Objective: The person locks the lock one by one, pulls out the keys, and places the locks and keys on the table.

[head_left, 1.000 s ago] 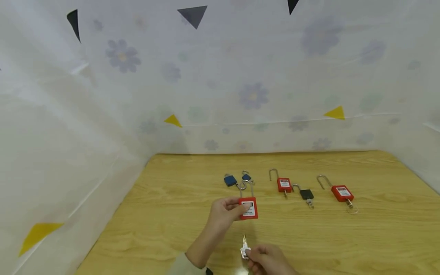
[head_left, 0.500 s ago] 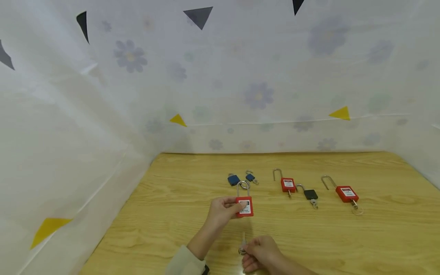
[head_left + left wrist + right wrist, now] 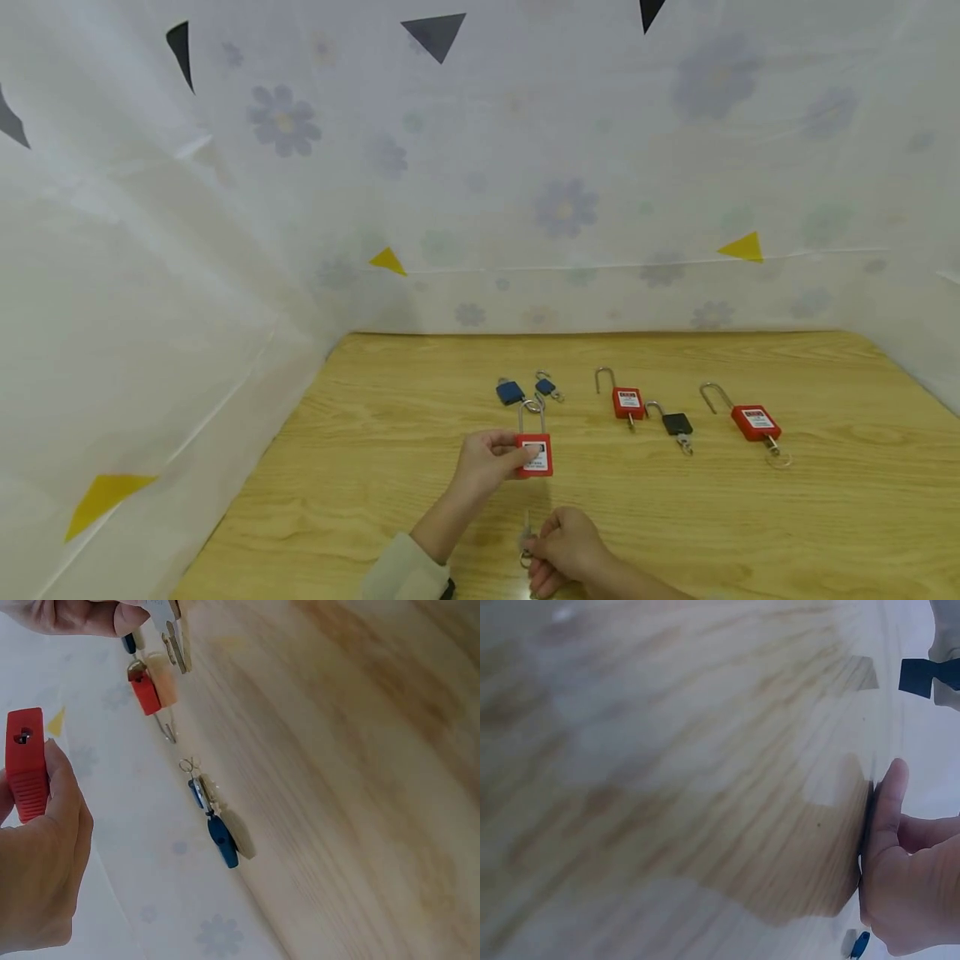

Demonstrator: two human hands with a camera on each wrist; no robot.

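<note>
My left hand (image 3: 483, 467) holds a red padlock (image 3: 546, 464) above the table, thumb across its white label. Its long metal shackle points up, and both legs appear to reach the body. In the left wrist view the padlock's underside shows a keyhole (image 3: 24, 736). Below and nearer me, my right hand (image 3: 573, 546) pinches a silver key (image 3: 526, 533), tip upward, with a key ring (image 3: 526, 562) at its lower end. Key and padlock are apart. The right wrist view shows the right hand (image 3: 911, 885) low over the table, the key hidden there.
Farther back on the wooden table (image 3: 360, 433) lie a blue padlock (image 3: 511, 392), a smaller blue padlock (image 3: 545, 387), a red padlock (image 3: 627, 403), a black padlock (image 3: 677, 424) and another red padlock (image 3: 756, 422). Several have keys. A flowered white sheet (image 3: 465, 167) stands behind.
My right hand has risen slightly and turned the key in its fingers, so its broad face no longer faces me. The left hand keeps hold of the red padlock, barely moving. The view shifted a little.
</note>
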